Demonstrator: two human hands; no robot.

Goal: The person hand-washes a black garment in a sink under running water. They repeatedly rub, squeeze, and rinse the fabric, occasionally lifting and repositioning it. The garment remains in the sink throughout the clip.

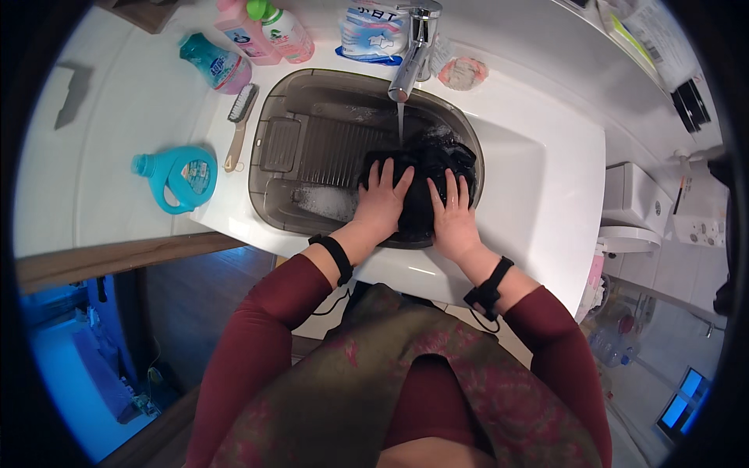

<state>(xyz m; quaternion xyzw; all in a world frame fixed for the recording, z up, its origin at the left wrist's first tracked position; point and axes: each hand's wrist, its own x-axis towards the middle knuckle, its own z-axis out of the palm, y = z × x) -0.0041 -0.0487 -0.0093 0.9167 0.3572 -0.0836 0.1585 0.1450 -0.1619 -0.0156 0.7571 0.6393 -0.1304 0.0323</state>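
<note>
A dark, wet cloth, black and bunched up, lies in the right half of a translucent grey washbasin. My left hand rests on the cloth's left side with fingers spread. On its right side, my right hand lies with its fingers stretched out and apart. From the chrome faucet, a thin stream of water falls into the basin just beyond my hands. A ribbed washboard is moulded into the basin's left part, and white suds float near my left hand.
The basin stands in a white sink. Along the left edge are a scrub brush and a turquoise jug. Behind stand a teal bottle, a pink bottle, a green-capped bottle and a blue-white bag.
</note>
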